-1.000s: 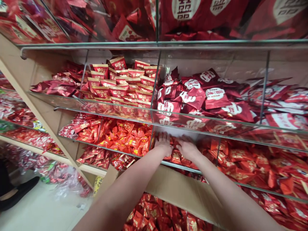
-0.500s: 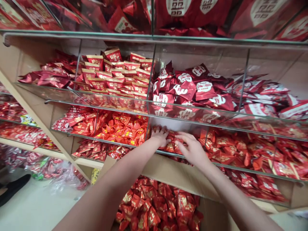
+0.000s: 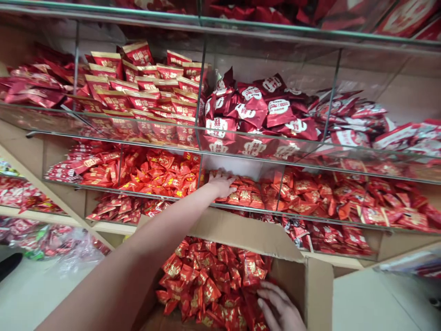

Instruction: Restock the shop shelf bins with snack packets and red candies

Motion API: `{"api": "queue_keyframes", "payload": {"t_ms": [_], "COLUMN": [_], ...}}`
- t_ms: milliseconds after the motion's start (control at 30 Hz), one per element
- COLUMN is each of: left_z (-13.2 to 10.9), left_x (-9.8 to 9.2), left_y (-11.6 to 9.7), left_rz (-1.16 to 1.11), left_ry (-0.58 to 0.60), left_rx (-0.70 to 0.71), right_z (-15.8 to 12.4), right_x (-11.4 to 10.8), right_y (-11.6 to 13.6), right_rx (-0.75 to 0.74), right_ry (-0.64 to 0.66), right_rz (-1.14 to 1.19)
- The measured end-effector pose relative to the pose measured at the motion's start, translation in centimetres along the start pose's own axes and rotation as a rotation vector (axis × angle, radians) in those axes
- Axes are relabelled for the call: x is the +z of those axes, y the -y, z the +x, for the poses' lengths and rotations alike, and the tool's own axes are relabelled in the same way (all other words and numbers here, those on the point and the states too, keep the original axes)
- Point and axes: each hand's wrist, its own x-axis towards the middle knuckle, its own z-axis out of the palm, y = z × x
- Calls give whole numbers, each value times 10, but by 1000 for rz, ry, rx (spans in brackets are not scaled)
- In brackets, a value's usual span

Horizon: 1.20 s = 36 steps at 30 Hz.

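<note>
My left hand [image 3: 221, 185] reaches into a shelf compartment, its fingers spread over small red packets [image 3: 245, 192]. Below, my right hand [image 3: 280, 305] is at the right side of an open cardboard box [image 3: 248, 232], its fingers apart and touching the edge of a heap of red and gold packets [image 3: 206, 280]. Its fingertips rest beside the packets, and nothing shows held in it. Packets with yellow print [image 3: 165, 172] fill the compartment to the left of my left hand.
Glass-fronted shelves [image 3: 241, 158] with dividers cross the view above the box. Gold-edged packets [image 3: 138, 99] and dark red packets [image 3: 255, 105] lie on the upper shelf. Bagged goods [image 3: 58, 241] sit low at the left, near a dark shoe [image 3: 9, 265].
My right hand has left the shelf compartment and moved down into the box. My left hand stays in the compartment. The view has shifted, showing more of the box.
</note>
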Motion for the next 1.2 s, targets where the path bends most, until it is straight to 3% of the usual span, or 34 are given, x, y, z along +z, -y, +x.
{"api": "queue_keyframes", "payload": {"t_ms": [133,267,400,500,600,767,1200], "left_z": [4,14,24,28,29,31,28], "left_x": [-8,-11,-10,-9,-9,-6,5], "left_y": [-4,-9,-13,-15,-15,-13,-8], "left_rz": [17,44,79,94,95,88,14], "left_ry": [-74,-164,-209,-226,-247,-276,-280], "left_rx": [41,126,194,238,261,231,180], "right_z": [14,66,156,220,259,280,283], "right_x": [-27,-71,-88,-83,-73,-65,-62], "right_y": [31,66,80,80,73,53,42], "right_rx": [-36,-149,-150,65,181,148,149], "right_ry": [48,-57,-124,-76,25,132,173], "right_rz": [174,202,-121,-421,-584,-614,-656]}}
